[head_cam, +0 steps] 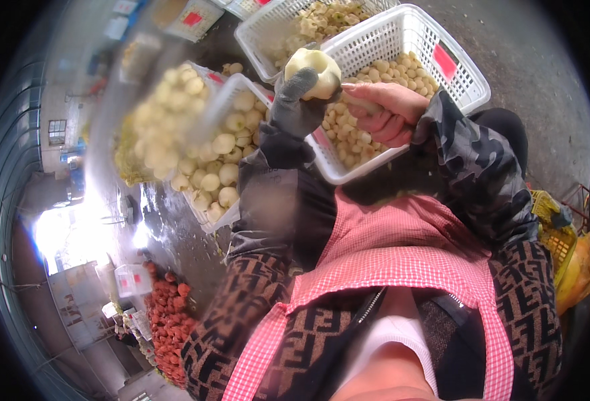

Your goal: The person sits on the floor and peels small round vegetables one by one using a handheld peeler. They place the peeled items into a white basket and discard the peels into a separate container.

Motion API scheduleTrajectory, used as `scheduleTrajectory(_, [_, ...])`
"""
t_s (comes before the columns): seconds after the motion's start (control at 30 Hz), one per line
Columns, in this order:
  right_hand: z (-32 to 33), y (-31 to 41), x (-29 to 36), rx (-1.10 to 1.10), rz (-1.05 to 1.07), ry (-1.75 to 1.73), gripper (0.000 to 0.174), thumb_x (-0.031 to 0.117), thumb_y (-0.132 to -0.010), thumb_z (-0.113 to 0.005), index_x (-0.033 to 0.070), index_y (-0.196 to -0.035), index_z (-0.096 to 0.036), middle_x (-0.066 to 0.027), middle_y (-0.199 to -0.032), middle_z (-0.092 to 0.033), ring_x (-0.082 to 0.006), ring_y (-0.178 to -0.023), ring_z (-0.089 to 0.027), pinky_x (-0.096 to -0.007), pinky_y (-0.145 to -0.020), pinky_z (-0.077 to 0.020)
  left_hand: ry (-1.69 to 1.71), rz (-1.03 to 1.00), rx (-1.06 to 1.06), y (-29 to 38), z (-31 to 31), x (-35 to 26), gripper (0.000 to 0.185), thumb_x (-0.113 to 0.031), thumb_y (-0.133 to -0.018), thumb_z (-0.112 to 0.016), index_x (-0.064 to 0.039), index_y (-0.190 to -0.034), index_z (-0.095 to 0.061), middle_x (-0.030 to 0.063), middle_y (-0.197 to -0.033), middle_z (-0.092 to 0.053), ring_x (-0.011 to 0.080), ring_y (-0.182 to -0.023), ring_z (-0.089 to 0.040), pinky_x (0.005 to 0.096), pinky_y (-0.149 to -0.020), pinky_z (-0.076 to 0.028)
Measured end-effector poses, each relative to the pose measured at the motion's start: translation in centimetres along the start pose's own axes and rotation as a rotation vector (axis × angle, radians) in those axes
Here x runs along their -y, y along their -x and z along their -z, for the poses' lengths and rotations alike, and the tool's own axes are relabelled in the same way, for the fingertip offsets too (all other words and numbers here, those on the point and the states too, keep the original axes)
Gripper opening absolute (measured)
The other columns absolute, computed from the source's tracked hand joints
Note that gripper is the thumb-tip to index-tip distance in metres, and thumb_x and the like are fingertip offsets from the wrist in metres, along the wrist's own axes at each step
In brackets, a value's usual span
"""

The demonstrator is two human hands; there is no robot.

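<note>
Gloved in grey, my left hand point(300, 103) grips a pale peeled fruit or vegetable point(316, 70) with a hollow in its top. Close to its right side, my bare right hand point(387, 110) is closed around a pale handle point(366, 104); the tool's working end is hidden. Both hands are over the near side of a white perforated plastic crate point(448, 42), which holds many small pale rounded pieces point(400, 72). Left of my left hand, another white crate point(214, 223) is heaped with whole pale round produce point(224, 145).
A further white crate point(259, 32) behind holds pale scraps point(325, 20). Reddish-brown produce or sacks point(167, 326) are piled at lower left. A yellow basket point(558, 240) and an orange bag point(583, 265) stand at the right. The concrete floor point(505, 55) shows at upper right.
</note>
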State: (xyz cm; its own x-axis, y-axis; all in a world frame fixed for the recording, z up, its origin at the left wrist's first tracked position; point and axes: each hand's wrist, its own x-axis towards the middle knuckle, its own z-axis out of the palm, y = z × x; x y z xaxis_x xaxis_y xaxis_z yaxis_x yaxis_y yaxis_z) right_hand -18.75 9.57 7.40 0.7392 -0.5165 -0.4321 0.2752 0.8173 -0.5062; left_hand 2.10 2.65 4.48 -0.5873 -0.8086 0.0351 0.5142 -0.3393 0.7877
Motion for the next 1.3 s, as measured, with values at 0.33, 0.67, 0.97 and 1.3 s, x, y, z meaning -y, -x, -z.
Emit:
scheduleTrajectory(0.33, [-1.5,-4.0,-1.5,0.636,0.228,-0.639,0.032,0.040,-0.102,-0.049,0.011,-0.089,-0.049,0.0085,-0.057,-0.033,-0.0001,-0.040,-0.027,-0.0167,-0.031,-0.0223,0.258,-0.031,0.012,-1.3,-0.6,1.3,0.049,-0.050,-0.093,-0.055,-0.007,-0.118,-0.055,0.0077,-0.107,-0.062,0.0214,-0.089,-0.060,0.0351,-0.077,-0.052])
scheduleTrajectory(0.67, [-0.7,-1.2,2.1,-0.267,0.538,0.370,0.039,0.040,-0.101,-0.047,0.004,-0.086,-0.056,-0.0042,-0.063,-0.050,-0.0177,-0.048,-0.048,-0.0348,-0.044,-0.0404,0.120,-0.153,-0.327,-1.6,-0.2,-2.5,0.049,-0.041,-0.090,-0.062,-0.007,-0.125,-0.053,0.0137,-0.121,-0.059,0.0308,-0.112,-0.060,0.0398,-0.083,-0.056])
scheduleTrajectory(0.97, [-0.5,-2.1,-0.2,-0.826,0.782,1.259,0.045,0.038,-0.103,-0.046,-0.004,-0.093,-0.057,-0.0199,-0.075,-0.059,-0.0303,-0.071,-0.060,-0.0419,-0.068,-0.0478,0.080,0.022,-0.255,-0.4,0.2,-2.3,0.053,-0.039,-0.083,-0.062,-0.007,-0.125,-0.055,0.0141,-0.122,-0.060,0.0320,-0.112,-0.059,0.0513,-0.089,-0.053])
scheduleTrajectory(1.3, [-0.6,-1.9,-0.8,-0.733,0.642,1.338,0.042,0.035,-0.103,-0.046,-0.004,-0.098,-0.060,-0.0220,-0.086,-0.064,-0.0369,-0.080,-0.064,-0.0430,-0.073,-0.0503,-0.201,0.028,-0.138,-0.1,0.3,-1.6,0.055,-0.034,-0.086,-0.058,-0.004,-0.132,-0.050,0.0139,-0.123,-0.060,0.0310,-0.113,-0.060,0.0488,-0.091,-0.053])
